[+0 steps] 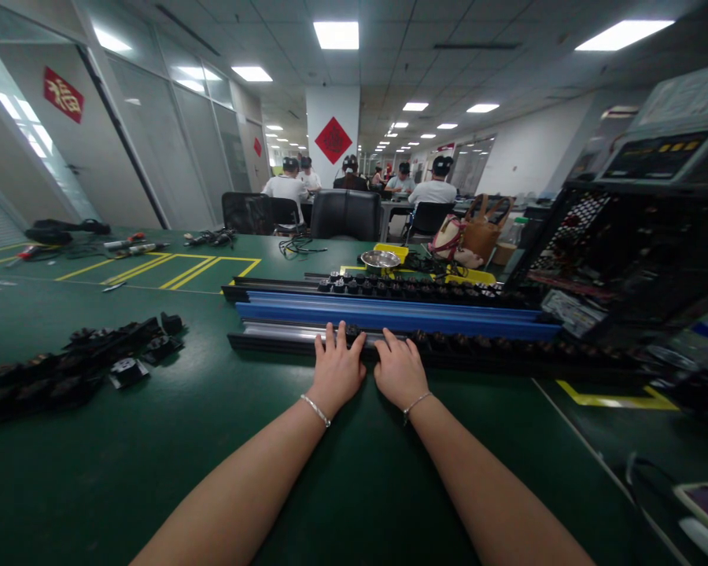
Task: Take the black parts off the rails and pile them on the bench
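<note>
A long black rail [259,342] with a shiny inner channel lies across the green table in front of me. My left hand [337,369] rests on its near side, fingers spread over the channel. My right hand [400,368] lies close beside it, fingers bent forward over the same rail. Small black parts [466,343] sit in a row along the rail to the right of my hands. What lies directly under my fingertips is hidden. Just behind run a blue rail [389,312] and another black rail [236,292] carrying more black parts.
Loose black parts [130,371] lie in a pile at the left. An open computer case [643,259] stands at the right. Farther back are a metal bowl [381,259], a brown bag [484,228] and cables [298,247]. Several people sit at desks beyond an office chair [346,215].
</note>
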